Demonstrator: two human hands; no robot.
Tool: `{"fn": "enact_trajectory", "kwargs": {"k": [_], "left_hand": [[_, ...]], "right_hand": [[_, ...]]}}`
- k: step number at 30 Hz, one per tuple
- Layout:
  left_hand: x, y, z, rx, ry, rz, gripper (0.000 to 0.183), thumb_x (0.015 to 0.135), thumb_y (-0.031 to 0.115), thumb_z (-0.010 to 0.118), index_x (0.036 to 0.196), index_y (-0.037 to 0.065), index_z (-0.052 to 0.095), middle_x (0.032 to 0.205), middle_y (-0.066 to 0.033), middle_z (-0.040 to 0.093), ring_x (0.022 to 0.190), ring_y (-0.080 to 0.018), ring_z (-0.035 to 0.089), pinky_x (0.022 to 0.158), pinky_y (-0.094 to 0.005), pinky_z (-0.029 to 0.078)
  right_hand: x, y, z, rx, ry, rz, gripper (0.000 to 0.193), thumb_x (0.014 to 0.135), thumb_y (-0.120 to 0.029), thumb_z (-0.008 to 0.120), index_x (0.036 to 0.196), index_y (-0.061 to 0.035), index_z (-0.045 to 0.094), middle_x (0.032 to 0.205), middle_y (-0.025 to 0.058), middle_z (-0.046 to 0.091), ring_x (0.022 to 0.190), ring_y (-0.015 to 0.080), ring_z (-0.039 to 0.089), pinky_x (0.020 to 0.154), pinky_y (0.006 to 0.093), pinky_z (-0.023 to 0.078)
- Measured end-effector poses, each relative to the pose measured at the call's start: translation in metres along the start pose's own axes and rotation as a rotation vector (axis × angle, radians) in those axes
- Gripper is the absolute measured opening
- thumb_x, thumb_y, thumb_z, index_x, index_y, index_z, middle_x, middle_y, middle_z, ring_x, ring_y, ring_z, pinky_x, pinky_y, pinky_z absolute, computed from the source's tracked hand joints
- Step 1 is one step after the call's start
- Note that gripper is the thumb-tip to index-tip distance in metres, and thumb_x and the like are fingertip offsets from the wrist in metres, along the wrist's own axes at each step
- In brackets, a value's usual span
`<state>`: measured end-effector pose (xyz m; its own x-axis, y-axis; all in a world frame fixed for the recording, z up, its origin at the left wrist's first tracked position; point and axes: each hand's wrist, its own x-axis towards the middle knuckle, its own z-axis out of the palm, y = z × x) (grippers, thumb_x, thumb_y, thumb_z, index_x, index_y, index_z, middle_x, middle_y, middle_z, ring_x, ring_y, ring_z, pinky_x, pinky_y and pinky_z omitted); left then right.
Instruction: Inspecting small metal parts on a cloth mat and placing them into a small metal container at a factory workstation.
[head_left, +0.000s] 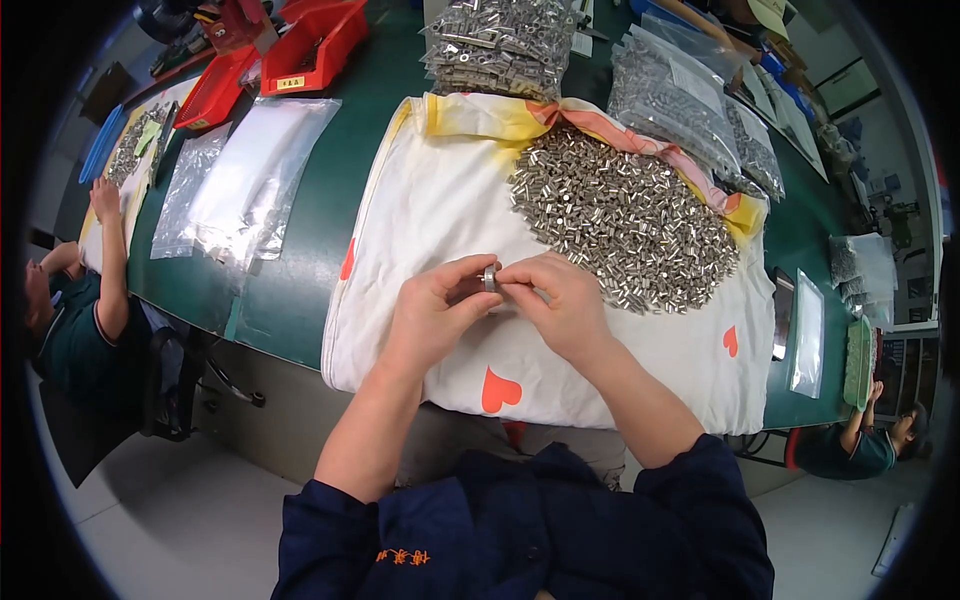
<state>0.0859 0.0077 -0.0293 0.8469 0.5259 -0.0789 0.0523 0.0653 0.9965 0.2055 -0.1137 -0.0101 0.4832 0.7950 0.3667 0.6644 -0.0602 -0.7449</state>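
Note:
Between my hands is a small round metal ring-like piece [490,278], pinched by the thumb and fingers of my left hand [440,305]. My right hand [558,300] has its thumb and forefinger pressed together right beside the ring, at its right side; whatever those fingertips hold is too small to make out. Both hands are above a white cloth [400,200] with red hearts and a yellow edge. Just beyond my right hand, a wide heap of small silvery metal cylinders [625,215] lies on the cloth.
Clear bags of metal parts [500,45] stand behind the cloth, with more bags [670,95] at the back right. Flat plastic bags [255,170] and red bins [310,50] are on the green table [290,300] at left. Co-workers sit at far left [85,320] and far right [850,450].

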Motion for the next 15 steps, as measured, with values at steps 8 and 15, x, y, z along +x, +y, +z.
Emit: {"fn": "enact_trajectory", "kwargs": {"k": [8,15], "left_hand": [[0.004,0.0,0.001,0.034,-0.002,-0.022,0.038,0.073,0.0,0.068,0.11,0.001,0.059,0.091,-0.0069,0.065,0.084,-0.0123,0.062,0.076,-0.025,0.05],[0.011,0.014,0.013,0.137,-0.052,0.003,0.036,0.073,-0.002,0.066,0.108,0.0,0.059,0.094,-0.007,0.064,0.082,-0.0127,0.062,0.076,-0.0247,0.05]], "right_hand": [[0.009,0.004,-0.003,0.305,-0.148,0.434,0.011,0.077,-0.003,0.062,0.087,-0.0007,0.064,0.08,0.0041,0.064,0.07,0.0095,0.059,0.062,0.0229,0.046],[0.015,0.024,-0.064,-0.372,0.039,0.215,0.01,0.077,-0.01,0.061,0.086,-0.0068,0.066,0.083,0.009,0.064,0.073,0.0223,0.06,0.067,0.0313,0.048]]}}
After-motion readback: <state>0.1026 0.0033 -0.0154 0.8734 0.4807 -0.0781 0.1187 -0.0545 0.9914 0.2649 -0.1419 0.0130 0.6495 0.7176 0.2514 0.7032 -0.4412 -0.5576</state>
